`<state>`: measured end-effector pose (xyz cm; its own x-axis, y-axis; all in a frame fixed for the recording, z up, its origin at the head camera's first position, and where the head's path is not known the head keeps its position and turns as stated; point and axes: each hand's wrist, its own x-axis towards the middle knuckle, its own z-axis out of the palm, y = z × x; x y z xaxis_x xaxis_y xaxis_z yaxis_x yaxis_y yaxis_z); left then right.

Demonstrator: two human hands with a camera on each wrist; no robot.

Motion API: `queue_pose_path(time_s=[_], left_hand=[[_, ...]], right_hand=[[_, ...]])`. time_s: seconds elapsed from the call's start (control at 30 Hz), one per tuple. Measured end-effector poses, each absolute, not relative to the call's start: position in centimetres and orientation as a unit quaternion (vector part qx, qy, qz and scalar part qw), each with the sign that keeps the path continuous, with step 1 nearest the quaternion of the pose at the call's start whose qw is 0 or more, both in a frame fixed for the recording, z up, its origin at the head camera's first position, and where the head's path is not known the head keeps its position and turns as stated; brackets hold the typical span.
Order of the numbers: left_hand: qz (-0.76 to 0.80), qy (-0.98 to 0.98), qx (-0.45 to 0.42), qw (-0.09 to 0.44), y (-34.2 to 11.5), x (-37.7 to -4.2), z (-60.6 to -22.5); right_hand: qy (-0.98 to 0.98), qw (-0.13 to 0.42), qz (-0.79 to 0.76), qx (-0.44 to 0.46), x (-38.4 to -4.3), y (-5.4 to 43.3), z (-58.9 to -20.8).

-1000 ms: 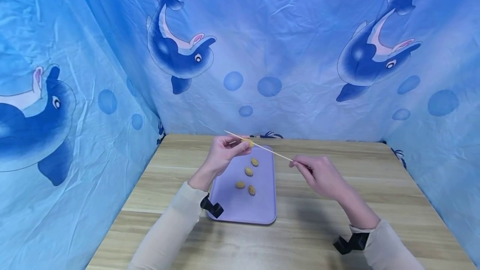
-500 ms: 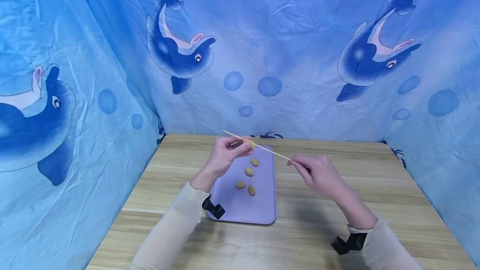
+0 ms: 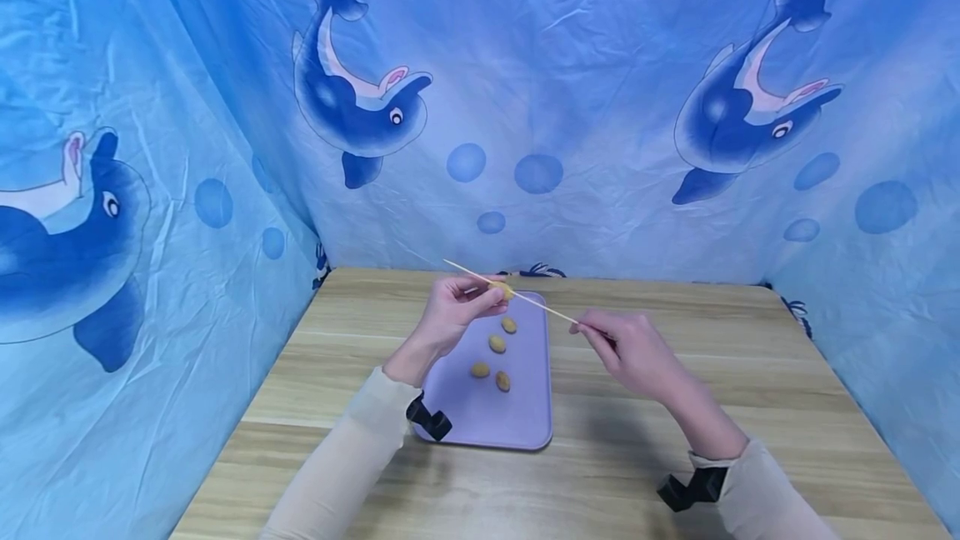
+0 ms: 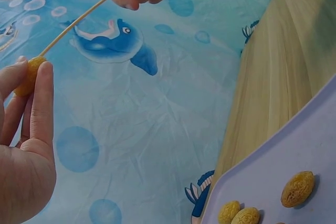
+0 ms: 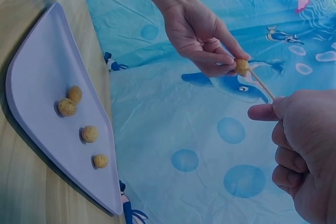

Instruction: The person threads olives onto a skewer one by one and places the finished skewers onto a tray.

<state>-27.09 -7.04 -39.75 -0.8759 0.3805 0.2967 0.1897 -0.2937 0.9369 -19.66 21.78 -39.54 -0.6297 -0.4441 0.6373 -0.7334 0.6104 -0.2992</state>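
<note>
My left hand [image 3: 448,311] pinches a small oval golden-brown ball with wrinkled skin [image 4: 30,76] between thumb and fingertips, above the far end of a lilac tray [image 3: 525,423]. A thin wooden skewer [image 3: 543,307] runs through the ball; its pointed end sticks out beyond the fingers to the upper left in the head view. To the right, my right hand [image 3: 633,357] grips the skewer's other end between thumb and index finger, its remaining fingers curled. Several similar balls lie on the tray, one of them nearest its middle [image 3: 497,344]. How the skewer sits inside the held ball is hidden.
The tray rests on a wood-grain table [image 3: 637,457]. Blue curtains [image 3: 585,215] printed with dolphins and bubbles stand along the back and sides. Each wrist wears a black camera mount, seen on the left wrist [image 3: 430,421] and the right wrist [image 3: 693,486].
The pinched ball has slid a little along the skewer towards my right hand, and slightly more skewer shows beyond it. Both hands have drifted slightly closer together. The balls on the tray have stayed put.
</note>
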Motion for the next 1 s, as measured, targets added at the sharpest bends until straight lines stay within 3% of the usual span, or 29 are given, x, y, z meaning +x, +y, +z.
queue_pose_path(time_s=[1.0], left_hand=[[0.764, 0.596, 0.234, 0.077, -6.4, -26.93, -39.98]], right_hand=[[-0.87, 0.237, 0.28, 0.329, -19.89, 21.05, -39.67]])
